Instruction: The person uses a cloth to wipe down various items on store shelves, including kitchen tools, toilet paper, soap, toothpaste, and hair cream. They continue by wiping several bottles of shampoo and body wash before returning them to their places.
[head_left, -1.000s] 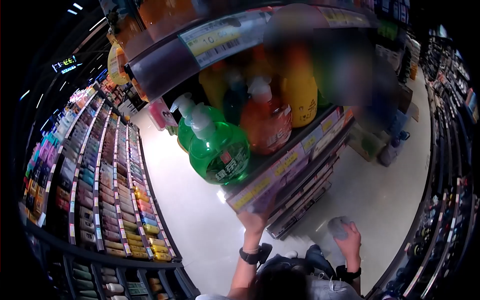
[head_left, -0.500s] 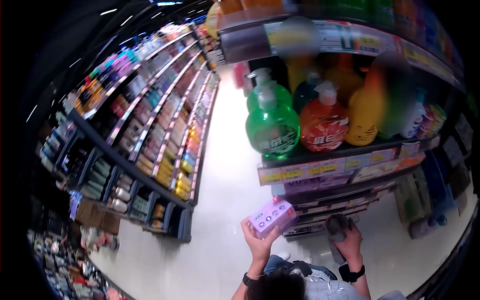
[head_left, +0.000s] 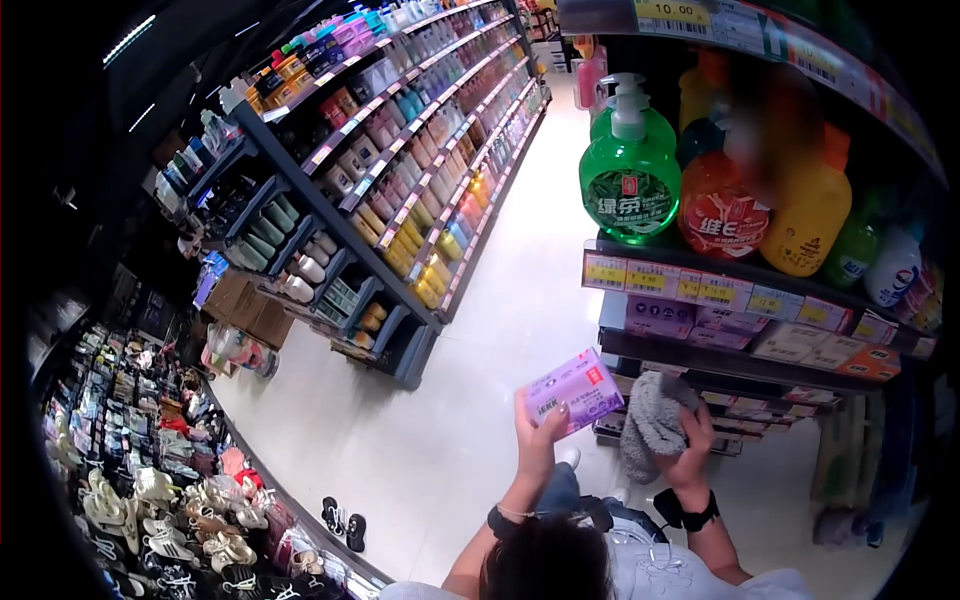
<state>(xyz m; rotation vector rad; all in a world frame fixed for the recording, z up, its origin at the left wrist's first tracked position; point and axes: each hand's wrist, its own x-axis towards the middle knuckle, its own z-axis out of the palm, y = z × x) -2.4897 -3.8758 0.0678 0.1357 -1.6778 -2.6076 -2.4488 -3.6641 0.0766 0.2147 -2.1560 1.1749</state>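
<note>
My left hand [head_left: 537, 437] grips a purple box [head_left: 572, 393] by its lower left side, the thumb lying across its printed face. A red patch shows at the box's upper right corner. Just to the right, my right hand [head_left: 688, 452] is closed round a fluffy grey cloth [head_left: 648, 425], which hangs down in loose folds. The cloth is close beside the box. Both hands are in front of the lower shelves of the right-hand rack. Similar purple boxes [head_left: 660, 316] lie on the shelf under the price labels.
Pump bottles stand on the right-hand shelf: green [head_left: 630, 178], red [head_left: 722, 207] and yellow [head_left: 808, 220]. A long rack of bottles [head_left: 425, 150] runs along the left of the pale floor [head_left: 500, 290]. Shoes [head_left: 190, 525] crowd the lower left, near a cardboard box [head_left: 245, 312].
The view has swung left and down, showing more shoes. The purple box has turned to show another face. The grey cloth has come up nearer to the box.
</note>
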